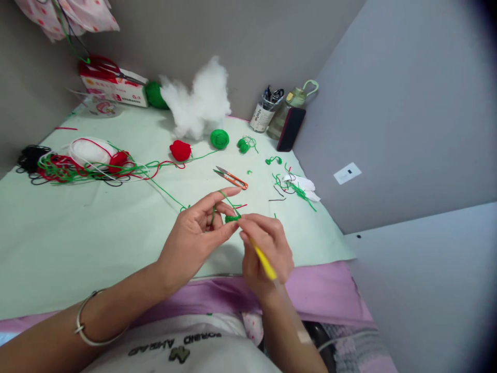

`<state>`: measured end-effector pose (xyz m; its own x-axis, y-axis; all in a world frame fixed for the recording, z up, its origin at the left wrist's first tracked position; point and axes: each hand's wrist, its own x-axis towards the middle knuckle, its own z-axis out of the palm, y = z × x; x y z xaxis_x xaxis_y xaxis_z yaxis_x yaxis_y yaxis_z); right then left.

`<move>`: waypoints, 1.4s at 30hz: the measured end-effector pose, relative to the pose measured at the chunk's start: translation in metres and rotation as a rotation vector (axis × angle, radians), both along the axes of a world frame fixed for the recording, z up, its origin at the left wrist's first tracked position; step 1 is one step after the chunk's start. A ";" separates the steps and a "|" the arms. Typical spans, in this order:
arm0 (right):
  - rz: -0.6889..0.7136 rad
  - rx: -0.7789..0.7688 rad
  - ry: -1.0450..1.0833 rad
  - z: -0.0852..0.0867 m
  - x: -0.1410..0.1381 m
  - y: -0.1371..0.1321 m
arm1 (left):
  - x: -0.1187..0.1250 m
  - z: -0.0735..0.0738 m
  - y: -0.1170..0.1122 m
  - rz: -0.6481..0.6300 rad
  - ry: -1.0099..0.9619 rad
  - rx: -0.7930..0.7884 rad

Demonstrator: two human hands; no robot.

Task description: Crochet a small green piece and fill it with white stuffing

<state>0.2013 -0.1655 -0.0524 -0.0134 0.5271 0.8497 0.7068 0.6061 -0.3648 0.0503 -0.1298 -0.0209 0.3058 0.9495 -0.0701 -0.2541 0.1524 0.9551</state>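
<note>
Head view, left hand [200, 224] pinching one green piece [232, 219]; right hand [275, 244], one yellow tool [265, 261]

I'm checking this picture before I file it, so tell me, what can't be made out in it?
All in the head view:
- Tip of the yellow-handled tool: hidden by the right hand.
- Stitches of the green piece: too small, and partly covered by the left hand.
- Small print on the box: too small to read.
- Part of the bottle: hidden behind the phone.
- Dotted cloth: cut off by the top edge.
</note>
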 end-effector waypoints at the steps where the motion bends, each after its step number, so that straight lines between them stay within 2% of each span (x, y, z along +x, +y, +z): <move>1: -0.042 0.036 -0.049 -0.002 0.000 0.001 | 0.000 0.000 0.001 -0.054 -0.068 -0.080; 3: -0.038 0.041 -0.012 -0.002 0.001 0.003 | 0.000 0.001 0.005 -0.164 -0.197 -0.259; 5: 0.067 -0.056 0.228 0.003 0.003 0.005 | -0.003 0.003 0.010 -0.216 -0.285 -0.361; 7: 0.178 -0.170 0.521 0.010 0.005 0.007 | -0.005 0.004 0.014 -0.208 -0.320 -0.351; 9: 0.257 -0.257 0.673 0.016 0.005 0.008 | -0.005 0.005 0.014 -0.212 -0.315 -0.299; 11: 0.269 -0.300 0.655 0.016 0.004 0.009 | -0.004 0.004 0.012 -0.202 -0.276 -0.245; 13: 0.215 -0.288 0.563 0.013 0.001 0.008 | -0.001 0.002 0.009 -0.136 -0.223 -0.193; 16: 0.098 -0.166 0.293 0.004 -0.001 0.005 | 0.003 -0.001 0.006 -0.052 -0.211 -0.177; 19: 0.014 -0.046 0.073 -0.001 0.001 0.003 | 0.003 -0.003 0.009 -0.147 -0.305 -0.308; 20: 0.019 -0.052 0.098 0.000 0.002 0.003 | 0.002 -0.003 0.010 -0.179 -0.341 -0.358; 22: 0.074 -0.113 0.302 0.004 0.004 0.004 | 0.000 -0.002 0.013 -0.201 -0.400 -0.415; 25: 0.197 -0.238 0.641 0.011 0.005 0.006 | -0.002 0.000 0.014 -0.168 -0.412 -0.375; 27: 0.258 -0.298 0.676 0.014 0.003 0.008 | -0.002 0.001 0.012 -0.161 -0.362 -0.305; 30: 0.256 -0.320 0.648 0.013 0.001 0.008 | -0.002 0.000 0.009 -0.162 -0.300 -0.255; 36: 0.325 -0.348 0.777 0.011 0.003 0.006 | -0.003 0.001 0.009 -0.195 -0.291 -0.305; 42: 0.282 -0.346 0.908 0.012 0.008 0.007 | -0.006 0.001 0.013 -0.227 -0.347 -0.346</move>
<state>0.2096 -0.1587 -0.0404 0.3998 0.8240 0.4014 -0.0782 0.4670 -0.8808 0.0440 -0.1169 -0.0195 0.5615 0.7963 -0.2249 -0.4703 0.5308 0.7050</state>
